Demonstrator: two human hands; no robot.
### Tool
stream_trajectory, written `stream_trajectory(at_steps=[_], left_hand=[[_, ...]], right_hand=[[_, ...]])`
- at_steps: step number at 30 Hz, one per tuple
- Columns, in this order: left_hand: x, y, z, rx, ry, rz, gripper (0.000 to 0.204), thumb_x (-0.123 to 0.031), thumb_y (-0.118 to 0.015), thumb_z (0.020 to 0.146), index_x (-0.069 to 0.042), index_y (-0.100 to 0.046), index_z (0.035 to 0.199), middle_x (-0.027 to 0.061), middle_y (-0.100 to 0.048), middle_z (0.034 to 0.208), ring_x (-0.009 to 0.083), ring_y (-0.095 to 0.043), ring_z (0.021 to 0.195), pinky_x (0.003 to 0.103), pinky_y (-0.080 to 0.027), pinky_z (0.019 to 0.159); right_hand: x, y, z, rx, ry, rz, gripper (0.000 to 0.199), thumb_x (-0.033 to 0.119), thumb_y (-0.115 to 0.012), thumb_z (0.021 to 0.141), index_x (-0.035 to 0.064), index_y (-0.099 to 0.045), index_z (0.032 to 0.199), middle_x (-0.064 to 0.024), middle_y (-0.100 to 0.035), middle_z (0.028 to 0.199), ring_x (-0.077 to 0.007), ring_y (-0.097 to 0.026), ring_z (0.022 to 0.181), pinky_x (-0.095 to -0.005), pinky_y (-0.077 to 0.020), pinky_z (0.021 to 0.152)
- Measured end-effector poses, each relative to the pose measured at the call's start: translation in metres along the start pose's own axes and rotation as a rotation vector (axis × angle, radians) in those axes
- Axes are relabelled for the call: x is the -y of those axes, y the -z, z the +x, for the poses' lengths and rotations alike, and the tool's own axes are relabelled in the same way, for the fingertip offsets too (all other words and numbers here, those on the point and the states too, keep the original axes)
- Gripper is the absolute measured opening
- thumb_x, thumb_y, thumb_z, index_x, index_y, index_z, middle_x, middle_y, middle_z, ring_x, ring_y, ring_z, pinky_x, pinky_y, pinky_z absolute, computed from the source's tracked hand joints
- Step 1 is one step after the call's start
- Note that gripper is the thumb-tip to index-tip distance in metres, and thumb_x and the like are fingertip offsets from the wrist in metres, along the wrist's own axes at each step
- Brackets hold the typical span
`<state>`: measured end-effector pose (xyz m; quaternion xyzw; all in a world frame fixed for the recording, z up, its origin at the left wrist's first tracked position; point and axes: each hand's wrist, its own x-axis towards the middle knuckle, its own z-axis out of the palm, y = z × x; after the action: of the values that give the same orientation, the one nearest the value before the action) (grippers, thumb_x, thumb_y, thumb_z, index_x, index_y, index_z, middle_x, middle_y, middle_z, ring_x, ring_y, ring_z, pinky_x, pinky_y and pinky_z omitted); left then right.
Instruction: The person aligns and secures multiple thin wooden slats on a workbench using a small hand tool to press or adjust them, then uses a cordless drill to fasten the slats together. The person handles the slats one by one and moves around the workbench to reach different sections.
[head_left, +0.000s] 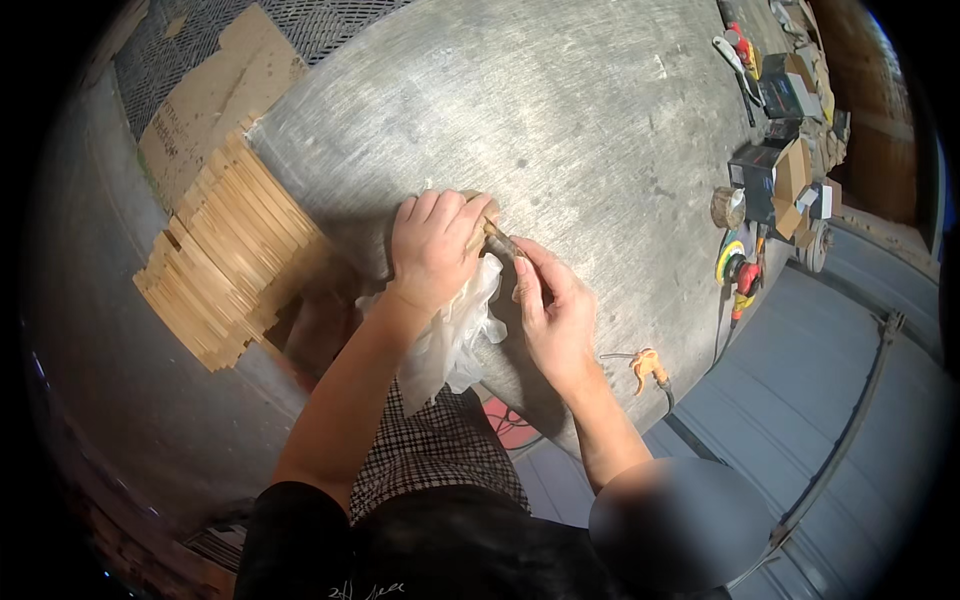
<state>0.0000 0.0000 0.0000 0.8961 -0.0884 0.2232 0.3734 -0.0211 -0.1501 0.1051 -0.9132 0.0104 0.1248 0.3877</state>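
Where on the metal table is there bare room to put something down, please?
The widest bare patch of the metal table lies beyond the left hand and right hand, between wooden strips and cardboard boxes. A smaller one lies between the right hand and the yellow-padded power tool. Crowded: the right edge, and around the white plastic bag.

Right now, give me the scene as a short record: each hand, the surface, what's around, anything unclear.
Left hand: over a tan piece, partly covering it
Right hand: pinching a slim dark tool, directed at the tan piece
Surface: gray table
Below hands: crumpled white film
Left side: row of wooden strips
Right side: orange trigger gun, open box
Unclear: tool type; left fingertips' grip
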Motion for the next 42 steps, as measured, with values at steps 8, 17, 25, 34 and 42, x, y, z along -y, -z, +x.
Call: stream_trajectory(at_steps=[8, 17, 25, 34, 42], left_hand=[[0.001, -0.001, 0.0, 0.014, 0.001, 0.019, 0.031, -0.014, -0.072, 0.079, -0.01, -0.072, 0.109, 0.002, -0.057, 0.084, 0.0242, -0.056, 0.078, 0.038, -0.043, 0.071], [-0.001, -0.004, -0.005, 0.021, -0.002, -0.014, 0.033, -0.012, -0.073, 0.078, -0.011, -0.071, 0.111, 0.0023, -0.057, 0.084, 0.025, -0.056, 0.081, 0.039, -0.042, 0.071], [-0.013, 0.01, -0.016, -0.025, 0.226, 0.152, 0.046, -0.018, -0.078, 0.078, -0.011, -0.07, 0.122, 0.006, -0.054, 0.1, 0.0286, -0.051, 0.095, 0.043, -0.042, 0.084], [-0.048, -0.018, -0.011, 0.045, 0.71, -0.33, 0.082, -0.028, -0.081, 0.082, -0.012, -0.038, 0.15, 0.0203, -0.044, 0.121, 0.0397, -0.052, 0.113, 0.047, -0.049, 0.095], [0.026, 0.058, -0.123, -0.075, 0.284, -0.291, 0.029, -0.007, -0.065, 0.085, -0.004, -0.07, 0.113, 0.0092, -0.069, 0.112, 0.0271, -0.066, 0.101, 0.041, -0.051, 0.091]], right_hand=[[-0.005, -0.005, -0.001, -0.004, -0.066, 0.074, 0.024, 0.015, -0.062, 0.1, 0.0046, -0.07, 0.121, -0.0146, -0.071, 0.085, -0.0214, -0.066, 0.07, -0.0327, -0.0532, 0.067], [-0.021, -0.005, -0.009, 0.05, -0.149, 0.286, 0.026, 0.016, -0.061, 0.102, 0.0014, -0.069, 0.122, -0.0031, -0.067, 0.079, -0.0069, -0.056, 0.07, -0.0257, -0.0479, 0.065], [-0.017, -0.005, -0.014, 0.149, -0.443, 0.728, 0.027, 0.015, -0.064, 0.102, 0.0009, -0.067, 0.123, 0.004, -0.061, 0.081, -0.0008, -0.044, 0.061, -0.018, -0.0341, 0.053], [0.013, -0.017, -0.071, 0.513, -0.218, 1.33, 0.033, 0.018, -0.067, 0.099, -0.0023, -0.058, 0.123, -0.009, -0.065, 0.083, -0.0102, -0.054, 0.052, -0.0247, -0.0434, 0.051], [0.048, -0.091, -0.087, 0.647, -0.414, 1.249, 0.011, 0.005, -0.055, 0.103, -0.0013, -0.053, 0.111, -0.0052, -0.059, 0.072, -0.0057, -0.046, 0.051, -0.0216, -0.0392, 0.048]])
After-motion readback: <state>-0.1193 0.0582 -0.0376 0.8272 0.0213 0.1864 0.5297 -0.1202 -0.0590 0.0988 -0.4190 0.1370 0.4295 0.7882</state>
